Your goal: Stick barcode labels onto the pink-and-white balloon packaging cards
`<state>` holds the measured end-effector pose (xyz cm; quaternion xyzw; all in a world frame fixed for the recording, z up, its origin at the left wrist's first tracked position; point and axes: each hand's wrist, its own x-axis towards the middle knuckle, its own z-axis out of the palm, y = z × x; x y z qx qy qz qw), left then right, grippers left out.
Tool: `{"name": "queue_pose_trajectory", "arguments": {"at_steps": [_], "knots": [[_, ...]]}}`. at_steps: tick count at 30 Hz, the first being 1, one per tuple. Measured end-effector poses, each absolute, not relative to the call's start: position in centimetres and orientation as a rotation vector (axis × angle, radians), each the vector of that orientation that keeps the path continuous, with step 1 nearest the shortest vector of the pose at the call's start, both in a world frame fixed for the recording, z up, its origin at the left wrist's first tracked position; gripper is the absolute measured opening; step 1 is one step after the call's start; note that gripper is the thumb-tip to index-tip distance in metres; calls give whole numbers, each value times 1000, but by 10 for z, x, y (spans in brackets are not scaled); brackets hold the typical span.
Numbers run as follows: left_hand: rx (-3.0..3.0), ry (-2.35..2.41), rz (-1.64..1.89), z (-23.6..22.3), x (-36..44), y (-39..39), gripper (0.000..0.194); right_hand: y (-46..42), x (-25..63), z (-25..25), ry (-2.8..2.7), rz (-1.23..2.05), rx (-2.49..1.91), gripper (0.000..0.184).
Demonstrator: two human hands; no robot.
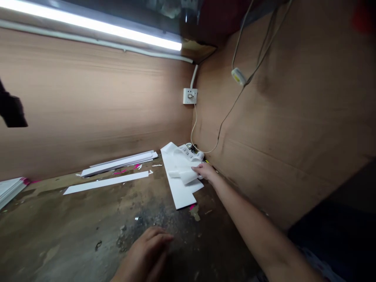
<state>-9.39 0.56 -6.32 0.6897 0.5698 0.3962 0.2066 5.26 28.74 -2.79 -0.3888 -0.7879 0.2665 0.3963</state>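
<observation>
At the far corner of the worktop, my right hand (pixel 205 170) reaches out and pinches the edge of a thin, translucent white sheet (pixel 188 175). Beneath that sheet lie flat white boards (pixel 176 196), one with a notched corner. A curled strip of printed labels (pixel 190 152) rests just behind the sheet. My left hand (pixel 149 250) hovers low over the near part of the worktop, blurred, its fingers curled together. Nothing shows in it, though its palm is hidden.
Several narrow white strips (pixel 120 162) lie along the back wall, with a single strip (pixel 107 183) before them. A white stack (pixel 11 190) sits at far left. A cable (pixel 220 129) hangs near the wall socket (pixel 190 96). Pink and white scraps dot the stained worktop (pixel 73 227).
</observation>
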Motion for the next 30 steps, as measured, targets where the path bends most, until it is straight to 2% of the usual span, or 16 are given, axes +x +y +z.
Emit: {"name": "queue_pose_trajectory", "arguments": {"at_steps": [3, 6, 7, 10, 16, 19, 20, 22, 24, 26, 27, 30], "knots": [[1447, 1583, 1136, -59, -100, 22, 26, 252, 63, -15, -2070, 641, -845, 25], [897, 1322, 1153, -53, -97, 44, 44, 191, 87, -14, -2232, 587, -623, 7], [816, 1190, 1162, -51, -95, 52, 47, 170, 94, -16, -2346, 468, -442, 12], [775, 914, 1219, -51, -88, 71, 46, 122, 110, -28, -2494, 330, -274, 24], [729, 1040, 1270, -52, -70, 74, 39, 94, 128, -54, -2455, 552, -563, 26], [978, 1104, 1293, -40, -50, 60, 24, 91, 131, -58, -2360, 769, -706, 57], [1125, 1152, 1289, -35, -44, 55, 18, 90, 130, -58, -2264, 895, -747, 58], [1402, 1239, 1293, -25, -38, 47, 16, 91, 129, -56, -1983, 1129, -815, 43], [1509, 1264, 1352, -19, -41, 44, 39, 95, 130, -51, -1709, 1247, -893, 32], [1453, 1240, 1438, -16, -53, 46, 70, 100, 132, -40, -1490, 1239, -982, 32], [1420, 1215, 1445, -16, -60, 48, 77, 103, 134, -33, -1400, 1248, -1003, 33], [1473, 1178, 1302, -13, -76, 53, 77, 110, 139, -6, -1158, 1404, -974, 34]]}}
